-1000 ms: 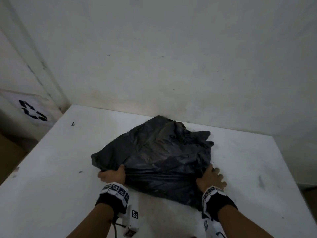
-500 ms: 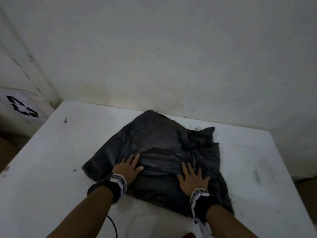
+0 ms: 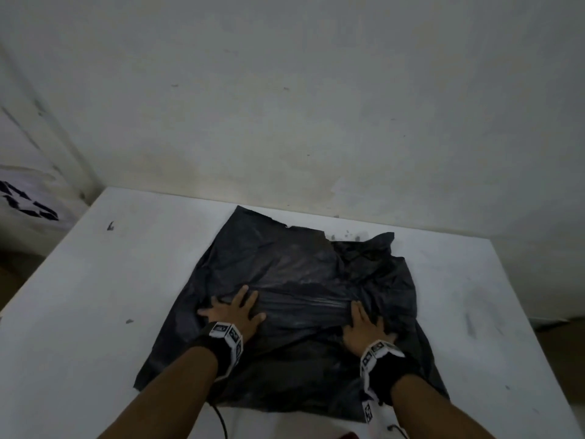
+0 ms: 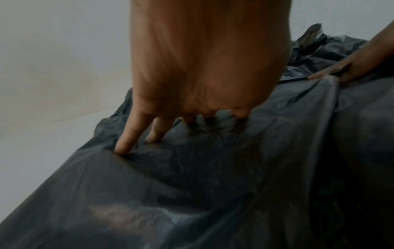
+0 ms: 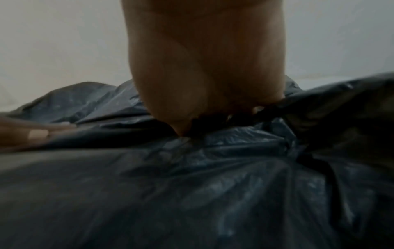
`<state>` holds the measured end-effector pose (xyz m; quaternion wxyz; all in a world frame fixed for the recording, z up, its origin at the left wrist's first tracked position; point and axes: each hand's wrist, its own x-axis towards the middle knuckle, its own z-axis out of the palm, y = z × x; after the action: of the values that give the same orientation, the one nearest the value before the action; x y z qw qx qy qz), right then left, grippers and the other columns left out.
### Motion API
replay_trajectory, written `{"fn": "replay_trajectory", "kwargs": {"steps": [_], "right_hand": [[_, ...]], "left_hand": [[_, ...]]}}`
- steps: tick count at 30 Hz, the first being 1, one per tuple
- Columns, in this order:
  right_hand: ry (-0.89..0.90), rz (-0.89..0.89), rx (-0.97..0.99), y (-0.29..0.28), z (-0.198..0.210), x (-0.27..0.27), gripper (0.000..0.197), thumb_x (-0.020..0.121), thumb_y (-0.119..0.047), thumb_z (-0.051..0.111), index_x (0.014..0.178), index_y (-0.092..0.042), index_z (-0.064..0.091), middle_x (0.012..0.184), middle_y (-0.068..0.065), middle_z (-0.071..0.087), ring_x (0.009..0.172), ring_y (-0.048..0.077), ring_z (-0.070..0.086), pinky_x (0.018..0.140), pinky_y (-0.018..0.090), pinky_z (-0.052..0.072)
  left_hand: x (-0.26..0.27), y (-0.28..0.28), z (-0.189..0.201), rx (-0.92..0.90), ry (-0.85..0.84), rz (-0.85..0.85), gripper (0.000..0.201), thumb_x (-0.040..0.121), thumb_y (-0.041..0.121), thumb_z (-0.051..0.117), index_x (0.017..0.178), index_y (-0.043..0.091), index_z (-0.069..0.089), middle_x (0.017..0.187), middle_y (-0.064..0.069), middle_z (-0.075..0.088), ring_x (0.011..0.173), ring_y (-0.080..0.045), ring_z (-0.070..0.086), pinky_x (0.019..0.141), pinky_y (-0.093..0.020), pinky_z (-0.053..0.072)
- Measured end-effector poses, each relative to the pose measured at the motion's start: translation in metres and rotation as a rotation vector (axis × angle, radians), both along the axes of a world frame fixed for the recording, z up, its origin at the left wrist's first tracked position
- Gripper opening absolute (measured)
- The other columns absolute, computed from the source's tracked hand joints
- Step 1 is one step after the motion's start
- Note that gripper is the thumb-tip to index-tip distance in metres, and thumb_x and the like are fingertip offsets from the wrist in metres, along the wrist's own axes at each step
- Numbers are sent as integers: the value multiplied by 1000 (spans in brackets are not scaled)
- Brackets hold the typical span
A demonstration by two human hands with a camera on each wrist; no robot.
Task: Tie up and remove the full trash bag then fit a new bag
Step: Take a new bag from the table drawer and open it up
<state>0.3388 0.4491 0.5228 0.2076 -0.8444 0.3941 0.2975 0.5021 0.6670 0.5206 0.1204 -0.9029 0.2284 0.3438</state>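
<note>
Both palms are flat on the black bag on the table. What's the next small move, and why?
Probably slide the right hand outward toward the crumpled right side. The black bag lies fairly smooth under the left hand, whose fingers are spread flat, while the plastic by the right hand is bunched and folded. The bag looks too rumpled there to open cleanly.

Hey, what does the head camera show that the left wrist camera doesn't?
Only the head view shows the whole black trash bag spread on the white table, its torn far edge, both wristbands, and the right hand entire. Only the left wrist view shows the left hand's fingertips denting the plastic up close. Both show the left hand flat on the bag and the wall behind.
</note>
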Motion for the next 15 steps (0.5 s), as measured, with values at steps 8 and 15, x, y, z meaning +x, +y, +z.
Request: {"fn": "replay_trajectory", "kwargs": {"steps": [8, 15], "right_hand": [[-433, -561, -222, -31, 23, -8, 70, 96, -46, 43, 153, -23, 11, 160, 13, 11, 141, 43, 20, 110, 56, 27], [-548, -840, 201, -32, 27, 0, 66, 95, -48, 46, 144, -4, 38, 148, 21, 40, 131, 37, 43, 112, 42, 31]], "left_hand": [[-11, -15, 16, -181, -215, -41, 57, 97, 55, 26, 144, 24, 34, 157, -5, 21, 140, -38, 22, 110, -55, 21], [-28, -43, 42, -561, -115, -11, 35, 97, 45, 38, 110, 22, 62, 119, -8, 63, 110, -29, 59, 89, -35, 46]]}}
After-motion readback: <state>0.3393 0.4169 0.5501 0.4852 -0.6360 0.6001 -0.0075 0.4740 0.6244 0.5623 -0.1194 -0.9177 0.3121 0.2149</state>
